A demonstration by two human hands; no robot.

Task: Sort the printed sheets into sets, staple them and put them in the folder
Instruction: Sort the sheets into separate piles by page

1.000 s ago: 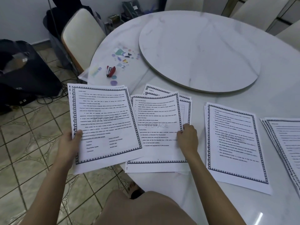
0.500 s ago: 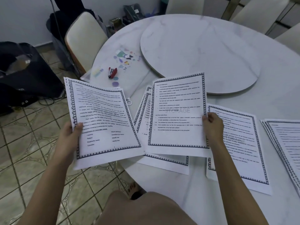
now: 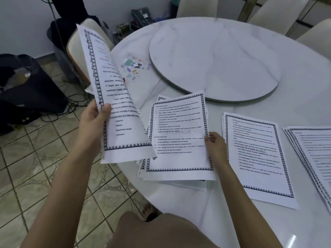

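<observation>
My left hand (image 3: pixel 95 119) grips a small bundle of bordered printed sheets (image 3: pixel 114 104) by its left edge, raised and curling upward over the table's edge. My right hand (image 3: pixel 215 145) pinches the right edge of a single "STORAGE" sheet (image 3: pixel 179 136), held just above a fanned pile (image 3: pixel 143 169) on the table. Two more piles lie to the right, a middle pile (image 3: pixel 254 154) and a far-right pile (image 3: pixel 313 154). A clear folder (image 3: pixel 138 76) with colourful print lies on the table behind the raised bundle. Only a red sliver of the stapler (image 3: pixel 124 80) shows at the bundle's edge.
The round white marble table (image 3: pixel 295 90) carries a raised turntable disc (image 3: pixel 215 58). A cream chair (image 3: pixel 73 51) stands at the left, more chairs at the back. Dark bags (image 3: pixel 26 86) and cables lie on the tiled floor at the left.
My left hand has lifted and tilted its bundle upward, now covering the stapler. My right hand has brought the single sheet back down and left, close over the fanned pile.
</observation>
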